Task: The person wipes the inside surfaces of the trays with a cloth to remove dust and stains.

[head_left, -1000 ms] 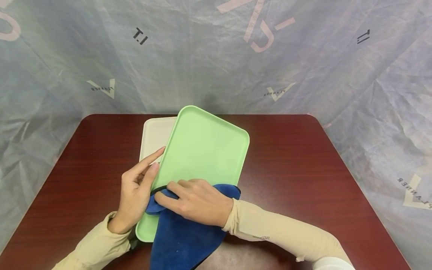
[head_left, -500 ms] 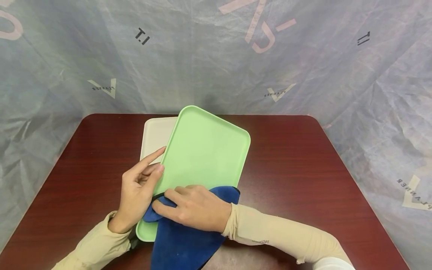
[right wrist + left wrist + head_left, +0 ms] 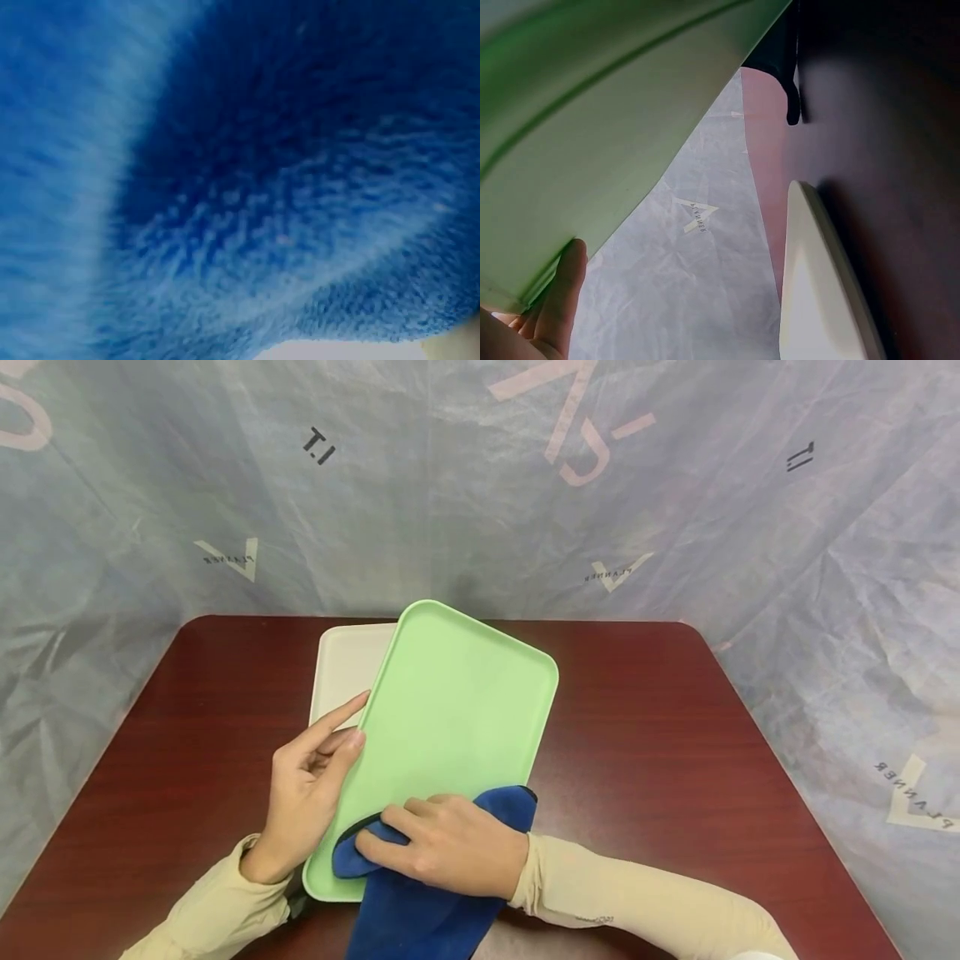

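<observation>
My left hand (image 3: 303,789) grips a light green tray (image 3: 457,702) by its left edge, thumb on the rim and fingers behind. The tray is tilted, and the left wrist view shows its underside raised over the table. My right hand (image 3: 450,843) holds a blue cloth (image 3: 427,914) with a black border against the lower part of the tray's face. Part of the cloth hangs down past the tray's near edge. Folds of the blue cloth (image 3: 285,187) fill the right wrist view, hiding the right fingers there.
Behind the green tray, a cream-white tray (image 3: 348,664) lies on the dark red table (image 3: 637,718), partly covered from the head view. A grey printed sheet (image 3: 450,485) hangs beyond the table's far edge and along its sides.
The right hand and cloth have slid down the green tray toward its near edge. The left hand keeps its grip, its thumb now slightly higher on the rim.
</observation>
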### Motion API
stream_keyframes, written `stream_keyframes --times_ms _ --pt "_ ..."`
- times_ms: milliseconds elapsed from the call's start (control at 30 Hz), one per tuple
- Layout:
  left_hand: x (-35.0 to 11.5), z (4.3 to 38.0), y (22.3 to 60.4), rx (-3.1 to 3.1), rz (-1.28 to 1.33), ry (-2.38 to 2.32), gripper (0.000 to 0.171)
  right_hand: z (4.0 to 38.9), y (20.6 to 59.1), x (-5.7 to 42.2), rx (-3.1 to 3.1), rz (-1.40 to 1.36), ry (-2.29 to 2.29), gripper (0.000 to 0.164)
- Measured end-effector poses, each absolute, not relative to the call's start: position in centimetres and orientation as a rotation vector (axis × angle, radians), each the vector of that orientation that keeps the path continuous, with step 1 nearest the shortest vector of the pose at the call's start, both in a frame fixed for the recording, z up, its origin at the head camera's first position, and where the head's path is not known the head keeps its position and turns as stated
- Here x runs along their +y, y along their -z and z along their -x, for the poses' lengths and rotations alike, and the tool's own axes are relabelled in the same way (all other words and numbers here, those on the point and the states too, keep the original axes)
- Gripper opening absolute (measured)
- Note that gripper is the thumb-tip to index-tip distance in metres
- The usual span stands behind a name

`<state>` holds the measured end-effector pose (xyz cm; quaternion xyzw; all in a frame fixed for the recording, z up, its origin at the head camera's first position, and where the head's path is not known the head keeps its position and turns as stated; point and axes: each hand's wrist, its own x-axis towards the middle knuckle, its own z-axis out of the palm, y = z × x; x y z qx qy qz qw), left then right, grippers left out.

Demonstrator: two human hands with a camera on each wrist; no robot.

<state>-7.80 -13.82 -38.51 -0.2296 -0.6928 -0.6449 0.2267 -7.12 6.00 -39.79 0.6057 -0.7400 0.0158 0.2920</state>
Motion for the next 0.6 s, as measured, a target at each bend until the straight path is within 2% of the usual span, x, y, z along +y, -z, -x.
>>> stream_keyframes --times_ms 133,600 --pt "-14.1 8.0 39.4 -1.893 0.647 1.800 0.044 6.7 39.7 7.2 -1.991 -1.601 -0.101 0.031" --pt "-14.2 8.1 39.9 -1.842 0.639 1.828 0.045 7.4 43.0 12.2 -2.190 -1.556 -0.181 0.031"
